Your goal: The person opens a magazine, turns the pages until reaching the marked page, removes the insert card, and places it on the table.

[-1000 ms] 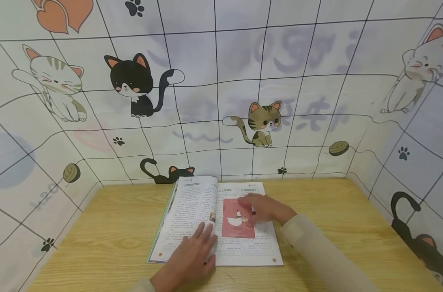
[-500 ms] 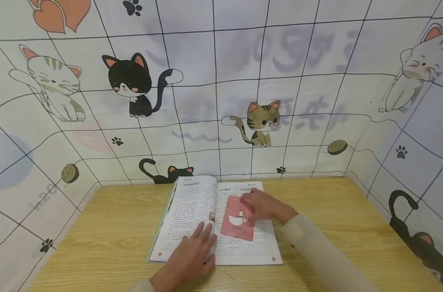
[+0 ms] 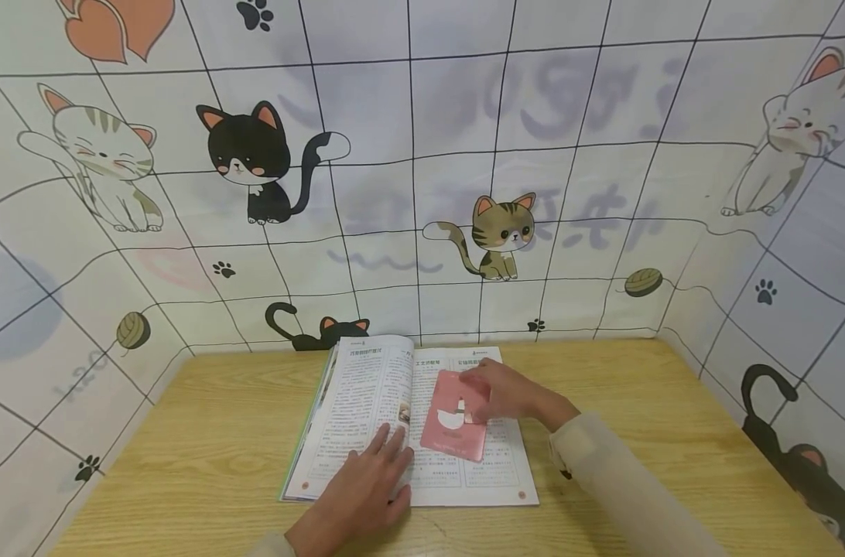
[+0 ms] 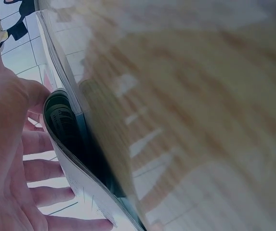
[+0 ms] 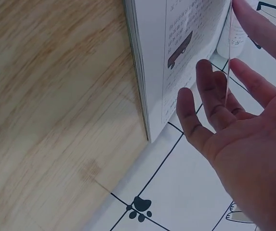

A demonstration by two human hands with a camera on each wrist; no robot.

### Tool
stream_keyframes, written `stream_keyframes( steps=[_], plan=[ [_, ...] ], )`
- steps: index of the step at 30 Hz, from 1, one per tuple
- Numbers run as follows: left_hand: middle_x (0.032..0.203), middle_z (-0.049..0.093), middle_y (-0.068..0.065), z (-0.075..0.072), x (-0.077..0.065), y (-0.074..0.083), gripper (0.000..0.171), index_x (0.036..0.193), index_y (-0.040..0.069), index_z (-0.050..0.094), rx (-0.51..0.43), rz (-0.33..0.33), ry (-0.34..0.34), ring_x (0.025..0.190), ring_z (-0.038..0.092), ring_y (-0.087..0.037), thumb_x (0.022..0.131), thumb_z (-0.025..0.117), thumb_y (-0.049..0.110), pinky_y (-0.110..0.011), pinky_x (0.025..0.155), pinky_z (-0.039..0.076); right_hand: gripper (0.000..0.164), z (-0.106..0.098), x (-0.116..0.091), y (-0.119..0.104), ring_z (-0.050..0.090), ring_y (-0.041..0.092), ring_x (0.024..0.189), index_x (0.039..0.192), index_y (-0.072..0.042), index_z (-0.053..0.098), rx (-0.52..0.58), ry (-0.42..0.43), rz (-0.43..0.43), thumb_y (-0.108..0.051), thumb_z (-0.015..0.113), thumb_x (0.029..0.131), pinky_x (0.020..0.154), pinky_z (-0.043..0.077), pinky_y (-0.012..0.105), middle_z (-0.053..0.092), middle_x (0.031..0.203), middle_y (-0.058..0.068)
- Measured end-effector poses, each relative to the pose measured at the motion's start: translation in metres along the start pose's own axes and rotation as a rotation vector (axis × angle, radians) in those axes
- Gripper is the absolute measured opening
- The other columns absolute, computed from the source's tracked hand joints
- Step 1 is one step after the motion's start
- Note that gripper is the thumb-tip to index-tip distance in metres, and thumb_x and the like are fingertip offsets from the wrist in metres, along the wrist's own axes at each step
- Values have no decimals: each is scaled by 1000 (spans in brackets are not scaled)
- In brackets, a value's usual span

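An open magazine lies on the wooden table in the head view, its left pages bulging up at the spine. My left hand rests on its lower left page with straight, spread fingers. Above the right page, my right hand pinches a pink card with a white figure printed on it. The card is tilted, and my fingers cover its upper right part. In the right wrist view the card appears edge-on as a thin line between thumb and fingers of my hand, apart from the magazine.
The pale wooden table extends around the magazine. Behind and on both sides stand white gridded panels printed with cats and paw marks. In the left wrist view, the curved page edges show beside my thumb.
The pink card has turned from straight to slanted, its top leaning right, and seems lifted off the page by my right hand. My left hand has not moved.
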State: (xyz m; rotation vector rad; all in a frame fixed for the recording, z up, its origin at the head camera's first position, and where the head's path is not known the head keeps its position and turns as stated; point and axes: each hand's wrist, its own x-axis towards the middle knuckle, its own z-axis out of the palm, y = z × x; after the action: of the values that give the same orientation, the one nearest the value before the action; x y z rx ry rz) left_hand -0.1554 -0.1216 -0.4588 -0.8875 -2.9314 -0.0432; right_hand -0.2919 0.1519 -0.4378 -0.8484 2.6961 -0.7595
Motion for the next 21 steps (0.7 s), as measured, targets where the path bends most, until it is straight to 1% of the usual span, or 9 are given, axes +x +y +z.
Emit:
stream_keyframes(
  steps=[2, 4, 10, 14, 19, 21],
  plan=[
    [147, 50, -11, 0, 0, 0, 45, 131, 13, 61, -1, -3, -4, 135, 47, -36, 93, 60, 37, -59, 78, 55, 67, -1, -1, -1, 52, 24, 107, 138, -7, 59, 27, 5, -1, -19, 84, 77, 95, 45, 45, 53, 129, 11],
    [147, 50, -11, 0, 0, 0, 45, 131, 13, 61, -3, -6, -6, 135, 47, -36, 93, 60, 38, -59, 78, 55, 67, -1, -1, 0, 51, 21, 101, 139, -7, 58, 47, 9, -4, -18, 84, 77, 89, 46, 42, 54, 124, 9],
    [147, 50, -11, 3, 0, -2, 45, 130, 13, 61, -1, -4, 2, 135, 47, -37, 92, 60, 38, -59, 77, 55, 64, 1, -2, 3, 52, 21, 99, 140, -5, 56, 126, 35, -34, -11, 79, 80, 84, 49, 36, 52, 125, 9],
    [147, 50, -11, 4, 0, -2, 45, 130, 13, 61, -1, -7, 0, 135, 47, -36, 92, 60, 38, -58, 77, 55, 62, 1, -4, 5, 52, 21, 95, 140, -3, 56, 197, 53, -57, -4, 76, 81, 79, 49, 32, 52, 123, 10],
    [148, 49, -11, 4, 0, -2, 46, 132, 13, 61, -4, -7, -5, 136, 46, -36, 93, 59, 38, -58, 78, 55, 60, -2, -6, 5, 53, 22, 88, 139, 2, 54, 301, 59, -92, 3, 68, 81, 73, 49, 28, 53, 120, 14],
    [148, 49, -11, 4, 0, -2, 46, 132, 13, 61, -5, -5, -2, 136, 46, -36, 93, 60, 38, -58, 78, 55, 59, -4, -7, 6, 56, 22, 88, 140, 3, 53, 362, 55, -92, 5, 65, 81, 73, 50, 27, 52, 123, 17]
  ],
)
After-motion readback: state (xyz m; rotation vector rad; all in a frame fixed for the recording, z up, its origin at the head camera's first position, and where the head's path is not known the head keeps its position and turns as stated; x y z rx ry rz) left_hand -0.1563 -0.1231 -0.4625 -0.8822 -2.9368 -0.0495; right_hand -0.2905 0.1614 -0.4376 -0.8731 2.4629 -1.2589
